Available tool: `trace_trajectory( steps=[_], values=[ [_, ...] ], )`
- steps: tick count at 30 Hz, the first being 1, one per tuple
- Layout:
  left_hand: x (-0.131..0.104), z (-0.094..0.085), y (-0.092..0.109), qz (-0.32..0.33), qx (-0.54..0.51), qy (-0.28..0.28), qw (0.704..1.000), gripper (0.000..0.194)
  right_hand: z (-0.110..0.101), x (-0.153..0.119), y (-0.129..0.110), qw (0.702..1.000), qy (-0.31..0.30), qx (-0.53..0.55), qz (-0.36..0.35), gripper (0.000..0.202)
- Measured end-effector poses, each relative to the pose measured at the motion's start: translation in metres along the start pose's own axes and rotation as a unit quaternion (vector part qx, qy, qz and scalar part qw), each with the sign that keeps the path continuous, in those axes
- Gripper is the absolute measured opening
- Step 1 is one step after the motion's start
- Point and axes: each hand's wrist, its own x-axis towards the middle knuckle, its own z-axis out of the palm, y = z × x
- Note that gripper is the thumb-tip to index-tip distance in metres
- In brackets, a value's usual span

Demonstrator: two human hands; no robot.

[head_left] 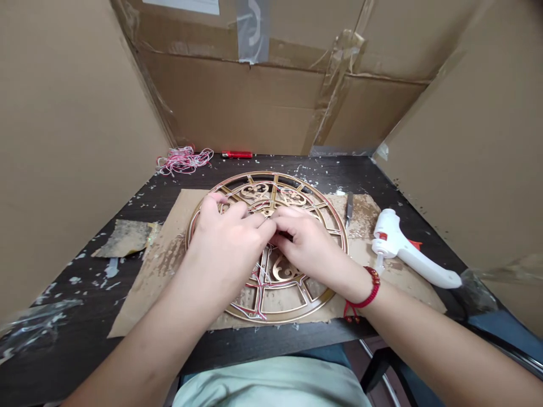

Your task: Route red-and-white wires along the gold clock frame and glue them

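A round gold openwork frame [279, 316] with scroll ornaments lies on a cardboard sheet in front of me. Red and white wires [259, 282] run along its ring and spokes. Over its left half, my left hand [231, 237] bends its fingers down toward the centre. My right hand [303, 234], with a red bracelet [373, 287] on the wrist, has thumb and forefinger brought together near the hub. Both hands' fingertips meet close to the middle of the frame. Whatever lies between those fingertips is hidden.
A white glue gun [413, 254] rests at the right, near a small dark-handled blade [349, 210]. Tangled red and white wire [184, 160] and a red lighter [237, 154] lie at the back. Cardboard walls [237, 102] enclose the dark table [169, 178], which is strewn with white scraps.
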Motion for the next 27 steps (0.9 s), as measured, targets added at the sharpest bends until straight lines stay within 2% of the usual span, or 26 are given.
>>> trace_trajectory(
  steps=[13,21,27],
  values=[
    [-0.001,0.0,-0.001,-0.013,-0.014,-0.026,0.999,0.015,-0.001,0.005,0.002,1.0,-0.014,0.005,0.004,0.024],
    [-0.006,-0.001,-0.003,-0.018,-0.037,-0.046,0.998,0.015,-0.001,0.001,-0.001,0.995,0.068,0.073,0.028,0.023],
    [-0.008,-0.01,-0.004,-0.037,-0.072,-0.073,0.994,0.015,-0.01,-0.003,-0.006,0.97,0.128,0.206,0.032,0.019]
  ],
)
